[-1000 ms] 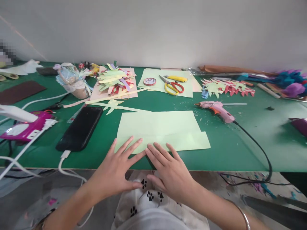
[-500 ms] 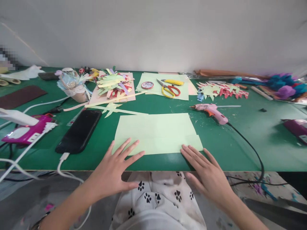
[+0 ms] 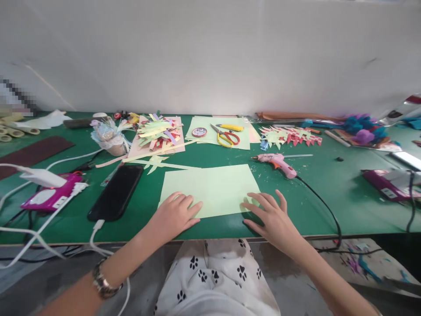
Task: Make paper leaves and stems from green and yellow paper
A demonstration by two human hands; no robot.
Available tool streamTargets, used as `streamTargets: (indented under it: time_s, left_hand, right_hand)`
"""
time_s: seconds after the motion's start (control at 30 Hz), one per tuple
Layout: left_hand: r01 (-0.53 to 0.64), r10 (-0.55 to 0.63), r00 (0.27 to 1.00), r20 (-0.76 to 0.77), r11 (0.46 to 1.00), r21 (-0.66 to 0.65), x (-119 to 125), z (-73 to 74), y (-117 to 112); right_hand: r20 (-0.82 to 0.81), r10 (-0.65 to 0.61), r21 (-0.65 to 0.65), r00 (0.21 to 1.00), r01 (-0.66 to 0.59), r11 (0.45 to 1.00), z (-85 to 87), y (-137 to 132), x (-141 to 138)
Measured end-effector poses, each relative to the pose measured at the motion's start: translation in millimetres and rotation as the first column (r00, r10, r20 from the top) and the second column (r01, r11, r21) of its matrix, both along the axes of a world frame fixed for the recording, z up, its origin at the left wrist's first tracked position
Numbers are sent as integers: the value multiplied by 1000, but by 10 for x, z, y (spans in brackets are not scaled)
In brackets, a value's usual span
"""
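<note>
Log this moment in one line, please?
left grip: over pale-green paper, left end | right grip: over paper's right end | pink glue gun: lying unheld

Plenty of bare green bench (image 3: pixel 358 215) on the right between the pink glue gun (image 3: pixel 283 165) and the far-right purple power strip (image 3: pixel 378 183), though the gun's black cord (image 3: pixel 339 229) cuts through. Left's tighter: the phone (image 3: pixel 116 193) leaves a slim lane beside the pale green sheet (image 3: pixel 210 188), and 1 paper strip (image 3: pixel 180 166) sits right by its far edge.

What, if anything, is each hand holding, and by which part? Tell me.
A grip cannot be told: the left hand is over the near left part of the light green paper sheet, the right hand over its near right corner.
</note>
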State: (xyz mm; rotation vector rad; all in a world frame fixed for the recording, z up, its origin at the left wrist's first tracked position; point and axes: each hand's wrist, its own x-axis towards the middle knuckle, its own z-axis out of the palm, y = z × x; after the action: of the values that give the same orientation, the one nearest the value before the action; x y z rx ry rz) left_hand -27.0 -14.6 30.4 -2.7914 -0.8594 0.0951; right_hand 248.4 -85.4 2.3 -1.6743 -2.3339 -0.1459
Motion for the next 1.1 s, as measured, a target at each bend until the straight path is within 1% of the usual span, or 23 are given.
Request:
streamTargets:
  time_s: [0.1,0.17,0.23,0.3,0.37,0.43,0.5,0.6,0.7,0.8,0.9,0.97,1.03,1.1]
  left_hand:
    - [123,-119,992,-40,986,116,94,10,78]
    - [212,-216,976,-4,959,190,115,-15,108]
    - [261,-288,955,69,928,265,129,-23,131]
    - [250,-310,938,155,915,316,154,18,157]
    - [215,-302,925,231,917,335,200,115,192]
    - [181,-287,915,284,920,348,262,244,237]
    - [160,-285,909,304,912,377,329,369,290]
    - [139,-305,898,315,879,456,403,493,379]
    - [140,-370,867,334,824,549,399,539,463]
    - [161,-414,853,318,788,594,305,555,518]
    - [177,-405,869,286,793,583,128,561,537]
    - [189,-387,886,254,804,564,-50,558,552]
    - [189,-356,910,212,812,553,-279,558,585]
    - [159,-299,940,165,810,565,-524,579,621]
  right_hand:
    - [18,68,15,998,-68,998,56,144,-136]
    - [0,118,57,993,-118,991,57,219,-216]
    - [-17,174,100,985,-172,980,54,294,-293]
    - [4,218,149,976,-216,965,77,380,-368]
    - [44,256,217,966,-259,941,144,479,-435]
    - [57,294,291,954,-297,909,253,586,-487]
    - [29,332,342,943,-322,883,385,688,-519]
    - [-48,379,350,924,-340,873,566,805,-529]
    - [-113,402,293,909,-356,887,669,857,-491]
    - [-147,412,225,899,-375,899,698,859,-403]
    - [-169,438,187,883,-407,894,706,842,-285]
    - [-172,458,193,872,-426,884,722,826,-203]
    - [-154,467,217,871,-431,876,742,803,-126]
    - [-121,460,257,880,-420,871,757,771,-58]
